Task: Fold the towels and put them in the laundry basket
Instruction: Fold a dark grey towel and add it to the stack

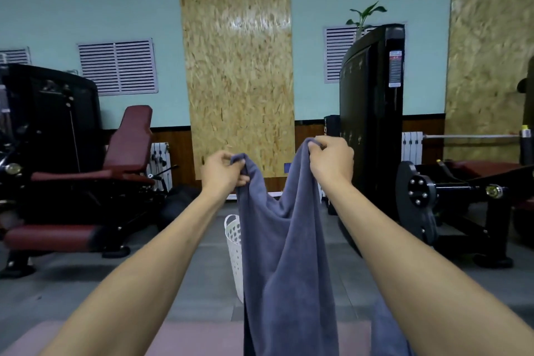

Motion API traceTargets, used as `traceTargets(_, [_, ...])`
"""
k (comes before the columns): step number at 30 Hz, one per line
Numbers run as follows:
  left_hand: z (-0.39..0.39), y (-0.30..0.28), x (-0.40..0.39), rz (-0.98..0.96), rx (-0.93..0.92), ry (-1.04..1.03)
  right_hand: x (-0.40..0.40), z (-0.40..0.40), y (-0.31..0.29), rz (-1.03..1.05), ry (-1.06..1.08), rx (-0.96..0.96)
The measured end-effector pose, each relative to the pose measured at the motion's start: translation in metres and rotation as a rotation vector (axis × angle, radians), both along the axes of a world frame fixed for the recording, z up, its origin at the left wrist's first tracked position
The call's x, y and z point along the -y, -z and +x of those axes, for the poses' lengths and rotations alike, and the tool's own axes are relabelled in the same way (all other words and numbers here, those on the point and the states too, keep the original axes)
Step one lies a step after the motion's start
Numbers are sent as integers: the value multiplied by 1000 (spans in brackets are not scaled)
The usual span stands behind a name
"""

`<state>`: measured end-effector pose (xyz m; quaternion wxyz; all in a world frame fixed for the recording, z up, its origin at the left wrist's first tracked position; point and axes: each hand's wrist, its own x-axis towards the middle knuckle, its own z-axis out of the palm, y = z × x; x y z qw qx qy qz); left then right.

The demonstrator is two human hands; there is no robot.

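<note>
The grey towel (284,243) hangs in front of me from its top edge, sagging between two bunched corners and trailing down out of view; my left hand (224,172) pinches the left corner, my right hand (332,160) clenches the right one, slightly higher; it looks soft, limp and fairly light, so I judge it will droop wherever unsupported, and the corners are the place to hold it; behind it, farther off on the floor, stands the white laundry basket (234,243), half hidden; gym machines flank left and right.
</note>
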<state>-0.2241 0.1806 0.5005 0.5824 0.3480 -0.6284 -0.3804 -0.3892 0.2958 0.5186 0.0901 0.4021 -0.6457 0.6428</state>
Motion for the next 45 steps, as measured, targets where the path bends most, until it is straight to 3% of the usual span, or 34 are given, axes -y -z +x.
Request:
traceTargets(4, [-23,9,62,17,335,-48,45,-45,9,108,-95,173])
traceTargets(7, [-45,-15,96,-30,190,22,78,-76,-2,13,-180,263])
traceTargets(11, [-65,-65,115,-115,-45,117,110,-105,-39,-123,-213,194])
traceTargets(20, [-57,-103,120,-216,-145,128,122,-106,-78,-235,-204,64])
traceTargets(24, [-36,-82,93,-169,-151,137,94,-86,-54,-217,-199,53])
traceTargets(29, [7,-23,36,-129,24,73,19,-51,9,-140,-157,87])
traceTargets(37, [49,55,-43,-226,121,25,-66,-3,70,-43,-47,34])
traceTargets(42, [51,113,-66,-56,172,124,-79,-2,120,160,52,11])
traceTargets(45, [46,153,-72,89,189,137,-82,-3,156,290,8,-9])
